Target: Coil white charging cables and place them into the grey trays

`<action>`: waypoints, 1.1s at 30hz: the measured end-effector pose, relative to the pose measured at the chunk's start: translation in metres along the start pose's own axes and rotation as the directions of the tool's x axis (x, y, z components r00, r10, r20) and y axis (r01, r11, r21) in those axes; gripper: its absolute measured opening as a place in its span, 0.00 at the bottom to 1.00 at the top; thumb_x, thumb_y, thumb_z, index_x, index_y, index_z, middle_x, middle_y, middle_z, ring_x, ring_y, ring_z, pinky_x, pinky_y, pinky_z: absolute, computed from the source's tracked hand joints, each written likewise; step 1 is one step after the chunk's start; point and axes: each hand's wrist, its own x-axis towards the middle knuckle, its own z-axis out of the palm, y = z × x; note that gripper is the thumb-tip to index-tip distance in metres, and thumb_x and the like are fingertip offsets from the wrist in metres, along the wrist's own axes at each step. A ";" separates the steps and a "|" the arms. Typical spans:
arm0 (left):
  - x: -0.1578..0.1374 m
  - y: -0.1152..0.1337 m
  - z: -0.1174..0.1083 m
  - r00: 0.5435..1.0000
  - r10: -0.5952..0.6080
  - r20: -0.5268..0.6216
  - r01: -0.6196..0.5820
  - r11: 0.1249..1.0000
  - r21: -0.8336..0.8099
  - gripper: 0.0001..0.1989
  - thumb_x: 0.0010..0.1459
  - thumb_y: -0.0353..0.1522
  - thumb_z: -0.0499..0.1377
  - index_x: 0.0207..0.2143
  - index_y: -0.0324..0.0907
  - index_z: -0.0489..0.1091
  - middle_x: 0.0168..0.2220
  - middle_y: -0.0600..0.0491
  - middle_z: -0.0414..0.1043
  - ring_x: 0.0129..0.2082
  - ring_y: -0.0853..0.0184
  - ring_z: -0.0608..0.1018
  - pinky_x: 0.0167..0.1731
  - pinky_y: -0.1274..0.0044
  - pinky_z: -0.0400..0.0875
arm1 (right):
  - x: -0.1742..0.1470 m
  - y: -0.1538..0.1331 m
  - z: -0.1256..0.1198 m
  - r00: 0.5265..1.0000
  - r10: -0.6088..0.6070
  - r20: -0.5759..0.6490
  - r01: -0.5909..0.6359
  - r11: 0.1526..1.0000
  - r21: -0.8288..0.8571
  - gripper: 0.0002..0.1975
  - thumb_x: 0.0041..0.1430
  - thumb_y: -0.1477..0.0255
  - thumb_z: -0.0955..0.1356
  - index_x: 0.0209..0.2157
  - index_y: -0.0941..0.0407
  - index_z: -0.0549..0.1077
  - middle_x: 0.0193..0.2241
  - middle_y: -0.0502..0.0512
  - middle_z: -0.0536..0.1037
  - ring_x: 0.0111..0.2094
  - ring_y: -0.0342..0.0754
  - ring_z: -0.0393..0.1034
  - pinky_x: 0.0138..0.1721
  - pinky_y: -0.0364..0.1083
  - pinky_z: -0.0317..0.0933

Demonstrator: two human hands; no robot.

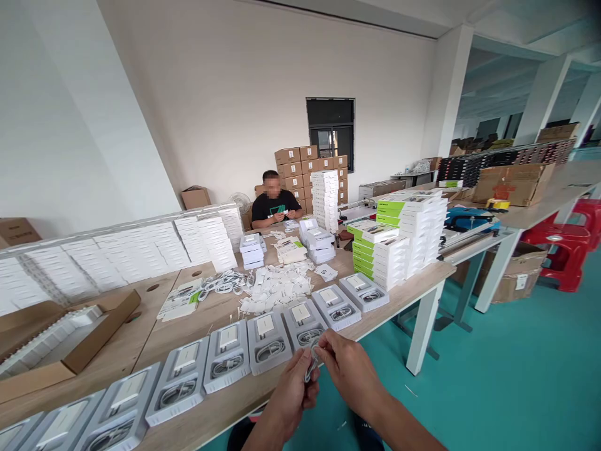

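My left hand (292, 387) is closed around a coiled white cable (312, 366) at the table's front edge. My right hand (351, 374) pinches the same cable from the right. Just beyond my hands is a grey plastic tray (290, 333) holding a white charger (300, 312) and a coiled cable, partly hidden by my fingers. More such trays line the front edge on both sides; one to the left (256, 348) holds a charger and a cable. At the lower left, the nearest trays are cut off by the picture's edge.
A pile of small white pieces (282, 285) and loose cables (225, 282) lies mid-table. White-and-green boxes (380, 254) are stacked right. An open carton (94, 341) sits left, before a long row of white boxes (126, 250). A co-worker (275, 207) sits opposite, holding something small.
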 end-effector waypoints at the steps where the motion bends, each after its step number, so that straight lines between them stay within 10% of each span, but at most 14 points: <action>1: 0.000 -0.001 -0.001 1.000 -0.011 0.015 0.011 1.000 -0.028 0.23 0.55 0.53 0.58 0.36 0.44 0.60 0.27 0.60 0.59 0.20 0.77 0.57 0.20 0.79 0.39 | 0.001 -0.001 0.000 1.000 -0.020 0.008 0.020 1.000 -0.003 0.07 0.65 0.71 0.59 0.31 0.52 0.61 0.24 0.46 0.71 0.24 0.44 0.63 0.26 0.43 0.50; 9: -0.002 -0.004 -0.002 0.996 -0.017 0.083 0.032 0.985 -0.172 0.22 0.57 0.51 0.58 0.39 0.44 0.60 0.27 0.59 0.59 0.20 0.77 0.59 0.21 0.80 0.43 | 0.008 0.004 0.000 0.998 -0.014 0.062 -0.006 0.954 0.301 0.08 0.64 0.68 0.60 0.30 0.52 0.63 0.23 0.45 0.67 0.26 0.43 0.61 0.28 0.43 0.53; 18: -0.001 0.006 0.002 0.984 -0.022 0.178 0.047 0.990 -0.137 0.22 0.60 0.51 0.55 0.36 0.40 0.62 0.27 0.58 0.58 0.19 0.79 0.56 0.19 0.81 0.41 | 0.012 0.019 0.007 0.949 0.146 0.280 -0.311 0.590 0.745 0.13 0.59 0.59 0.66 0.29 0.54 0.68 0.21 0.47 0.72 0.22 0.43 0.66 0.27 0.44 0.61; 24: -0.001 0.009 -0.003 0.992 -0.079 0.097 0.090 0.989 -0.118 0.21 0.56 0.50 0.59 0.36 0.45 0.57 0.23 0.62 0.55 0.17 0.79 0.52 0.18 0.82 0.38 | 0.007 0.027 0.012 0.983 0.185 0.003 -0.160 0.843 0.514 0.11 0.54 0.62 0.70 0.36 0.53 0.73 0.38 0.54 0.75 0.35 0.47 0.69 0.32 0.46 0.62; 29: -0.002 0.013 -0.009 0.987 -0.060 0.150 0.054 0.998 0.043 0.20 0.60 0.52 0.54 0.37 0.45 0.60 0.22 0.61 0.58 0.16 0.78 0.55 0.17 0.83 0.42 | 0.005 0.019 0.012 0.966 0.167 0.196 -0.257 0.617 0.744 0.15 0.56 0.60 0.69 0.41 0.54 0.71 0.33 0.53 0.78 0.34 0.48 0.72 0.35 0.47 0.67; 33: -0.017 0.008 -0.022 0.981 0.156 0.116 -0.187 0.920 0.344 0.16 0.60 0.47 0.55 0.36 0.43 0.67 0.29 0.55 0.69 0.26 0.71 0.70 0.22 0.81 0.61 | -0.011 0.017 0.024 0.947 0.212 0.240 -0.320 0.640 0.698 0.16 0.53 0.58 0.70 0.37 0.54 0.72 0.29 0.53 0.80 0.29 0.48 0.73 0.29 0.45 0.67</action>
